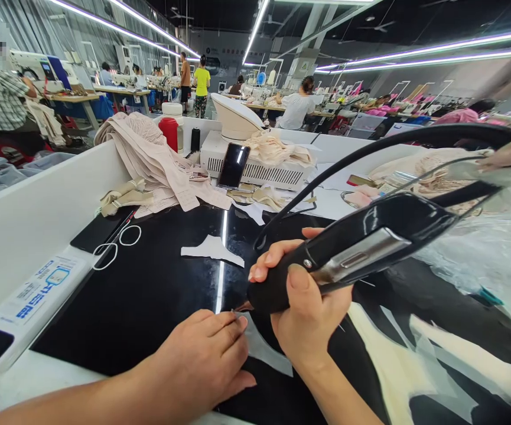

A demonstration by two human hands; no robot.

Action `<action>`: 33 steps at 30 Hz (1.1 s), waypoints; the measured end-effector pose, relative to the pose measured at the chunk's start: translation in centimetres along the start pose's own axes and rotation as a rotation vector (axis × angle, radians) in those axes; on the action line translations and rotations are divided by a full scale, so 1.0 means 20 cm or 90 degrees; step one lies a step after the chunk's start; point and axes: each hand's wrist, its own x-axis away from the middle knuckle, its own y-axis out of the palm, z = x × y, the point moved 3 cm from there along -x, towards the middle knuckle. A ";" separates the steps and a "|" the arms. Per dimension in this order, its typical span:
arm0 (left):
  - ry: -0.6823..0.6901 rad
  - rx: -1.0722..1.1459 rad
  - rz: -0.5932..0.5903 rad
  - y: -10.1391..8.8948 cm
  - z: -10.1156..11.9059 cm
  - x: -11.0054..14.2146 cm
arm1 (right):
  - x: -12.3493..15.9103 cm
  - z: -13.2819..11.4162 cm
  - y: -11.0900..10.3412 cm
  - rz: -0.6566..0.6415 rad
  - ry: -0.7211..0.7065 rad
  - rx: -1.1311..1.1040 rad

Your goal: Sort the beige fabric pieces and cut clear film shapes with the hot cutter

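Observation:
My right hand [311, 310] is wrapped round a thick black corded handheld power tool [348, 248] with a silver lever on its side. The tool slants down to the left, and its narrow coppery tip ends beside my left fingertips. My left hand [206, 354] is closed, its fingers bent together at the edge of a curved white fabric piece [266, 351] on the black work mat [149, 307]. Part of that piece is hidden under my hand and the tool. Another white cut piece [213, 249] lies flat farther up the mat.
Beige fabric strips [149, 153] heap at the back left, near a phone [234, 165] propped against a white vented box [273, 171]. The tool's black cord [370, 139] arches to the upper right. Cream pieces [383, 348] and clear plastic [472, 277] lie at right. People sit at machines beyond.

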 end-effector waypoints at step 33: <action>0.034 -0.016 -0.049 -0.05 0.01 0.01 | 0.13 -0.27 -0.28 0.059 -0.020 0.122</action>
